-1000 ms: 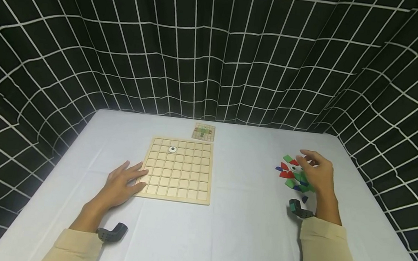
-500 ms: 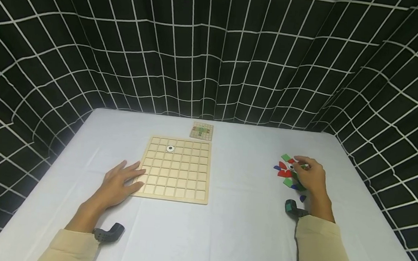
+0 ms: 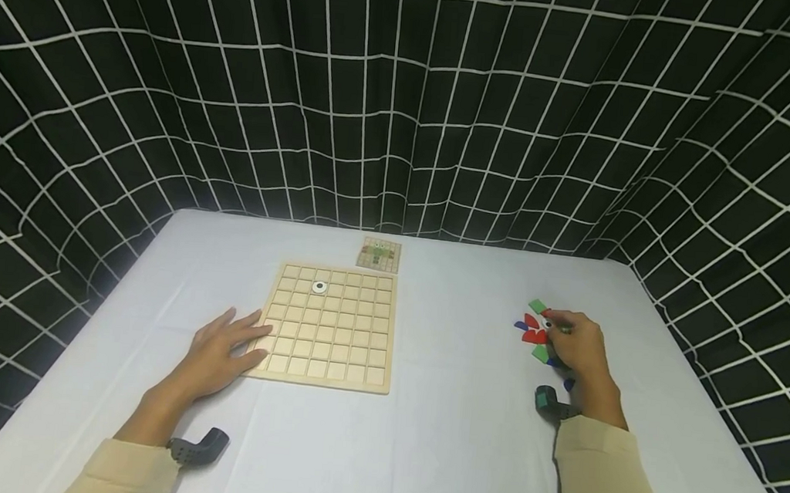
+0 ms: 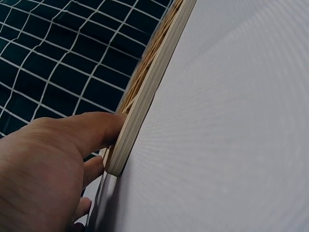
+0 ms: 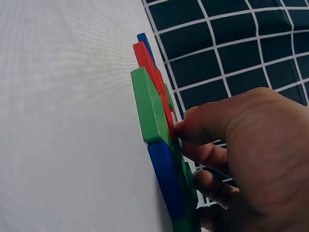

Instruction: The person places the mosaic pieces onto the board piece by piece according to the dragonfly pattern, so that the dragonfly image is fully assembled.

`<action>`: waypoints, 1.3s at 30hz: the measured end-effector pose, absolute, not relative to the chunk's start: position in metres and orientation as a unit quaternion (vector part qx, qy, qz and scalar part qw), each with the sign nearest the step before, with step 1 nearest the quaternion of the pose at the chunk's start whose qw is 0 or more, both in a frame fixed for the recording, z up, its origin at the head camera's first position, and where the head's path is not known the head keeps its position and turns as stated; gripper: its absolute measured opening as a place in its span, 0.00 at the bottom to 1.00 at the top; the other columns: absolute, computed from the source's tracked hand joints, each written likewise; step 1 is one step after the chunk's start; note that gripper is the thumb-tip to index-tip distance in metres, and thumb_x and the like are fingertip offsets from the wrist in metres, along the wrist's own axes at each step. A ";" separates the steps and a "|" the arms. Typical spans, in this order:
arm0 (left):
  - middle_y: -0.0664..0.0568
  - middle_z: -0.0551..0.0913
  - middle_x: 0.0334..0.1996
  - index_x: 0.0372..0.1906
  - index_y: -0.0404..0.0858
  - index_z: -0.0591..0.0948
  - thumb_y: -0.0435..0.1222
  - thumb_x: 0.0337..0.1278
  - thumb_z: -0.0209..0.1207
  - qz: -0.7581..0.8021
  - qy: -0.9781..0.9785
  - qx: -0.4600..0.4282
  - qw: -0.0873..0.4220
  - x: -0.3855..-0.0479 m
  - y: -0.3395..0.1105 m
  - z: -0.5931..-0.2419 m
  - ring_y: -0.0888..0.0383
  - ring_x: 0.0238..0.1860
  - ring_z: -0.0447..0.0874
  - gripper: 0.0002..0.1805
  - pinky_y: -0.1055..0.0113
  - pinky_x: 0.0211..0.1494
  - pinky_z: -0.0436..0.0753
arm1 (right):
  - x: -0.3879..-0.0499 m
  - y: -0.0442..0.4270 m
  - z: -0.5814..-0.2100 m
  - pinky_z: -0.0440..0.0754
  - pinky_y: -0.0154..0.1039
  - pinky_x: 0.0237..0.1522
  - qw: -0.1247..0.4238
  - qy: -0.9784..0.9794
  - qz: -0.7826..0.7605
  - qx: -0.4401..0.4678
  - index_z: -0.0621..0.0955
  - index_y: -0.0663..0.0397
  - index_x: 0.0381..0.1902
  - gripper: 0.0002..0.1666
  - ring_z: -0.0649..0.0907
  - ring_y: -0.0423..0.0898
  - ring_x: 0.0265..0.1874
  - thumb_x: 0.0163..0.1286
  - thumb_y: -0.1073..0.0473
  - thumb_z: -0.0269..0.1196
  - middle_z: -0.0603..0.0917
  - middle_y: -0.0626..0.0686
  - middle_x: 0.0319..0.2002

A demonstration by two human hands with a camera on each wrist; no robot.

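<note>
My left hand lies with fingers spread on the left edge of a wooden grid board; the thumb rests on its rim. One white eye disc sits in a cell near the board's top. My right hand is at a pile of coloured pieces, thumb and index finger pinching a second white eye disc. Around it lie red pieces, green pieces and blue pieces. In the right wrist view a green block and a blue block stand nearest; the palm hides part of the pile.
A small pattern card with a green figure lies behind the board. White cloth covers the table, and a black curtain with white grid lines surrounds its back and sides.
My right hand has come down and left onto the pile, its thumb and index finger closing around the eye disc. The left hand stays on the board. The head view has shifted slightly.
</note>
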State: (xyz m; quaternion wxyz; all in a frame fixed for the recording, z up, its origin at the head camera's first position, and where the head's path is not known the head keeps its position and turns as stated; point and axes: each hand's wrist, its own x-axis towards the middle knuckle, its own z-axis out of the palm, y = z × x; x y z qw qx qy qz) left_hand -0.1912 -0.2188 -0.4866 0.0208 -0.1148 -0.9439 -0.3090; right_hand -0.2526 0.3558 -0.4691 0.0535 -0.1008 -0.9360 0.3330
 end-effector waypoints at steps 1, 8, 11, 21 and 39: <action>0.44 0.65 0.70 0.60 0.42 0.79 0.47 0.60 0.62 -0.309 -0.944 -0.116 0.021 -0.191 -0.219 -0.487 0.36 0.72 0.45 0.25 0.35 0.68 0.40 | -0.252 0.356 -0.469 0.73 0.63 0.53 0.053 -0.937 0.332 -0.099 0.76 0.64 0.59 0.21 0.70 0.68 0.57 0.70 0.66 0.55 0.70 0.69 0.59; 0.44 0.65 0.69 0.60 0.42 0.79 0.48 0.60 0.61 -0.303 -0.946 -0.115 0.022 -0.193 -0.219 -0.485 0.37 0.72 0.45 0.25 0.35 0.68 0.40 | -0.251 0.357 -0.470 0.74 0.63 0.49 0.047 -0.947 0.305 -0.091 0.77 0.62 0.59 0.23 0.71 0.68 0.54 0.66 0.66 0.56 0.72 0.70 0.56; 0.44 0.66 0.69 0.60 0.42 0.79 0.47 0.59 0.62 -0.301 -0.947 -0.114 0.025 -0.193 -0.218 -0.486 0.37 0.72 0.45 0.25 0.34 0.68 0.41 | -0.252 0.357 -0.469 0.76 0.61 0.47 0.042 -0.950 0.297 -0.088 0.77 0.63 0.59 0.23 0.73 0.67 0.51 0.66 0.66 0.57 0.74 0.70 0.53; 0.44 0.65 0.69 0.60 0.43 0.79 0.46 0.60 0.62 -0.306 -0.945 -0.112 0.019 -0.195 -0.218 -0.485 0.37 0.72 0.44 0.24 0.34 0.68 0.41 | -0.257 0.355 -0.468 0.78 0.59 0.47 0.000 -0.951 0.290 -0.108 0.74 0.63 0.61 0.23 0.74 0.66 0.50 0.70 0.60 0.57 0.75 0.72 0.53; 0.44 0.66 0.69 0.60 0.42 0.79 0.46 0.59 0.62 -0.307 -0.944 -0.115 0.029 -0.192 -0.218 -0.488 0.36 0.72 0.45 0.24 0.35 0.68 0.41 | -0.257 0.356 -0.467 0.79 0.58 0.44 0.002 -0.960 0.261 -0.102 0.74 0.64 0.60 0.25 0.71 0.65 0.48 0.69 0.56 0.60 0.76 0.70 0.48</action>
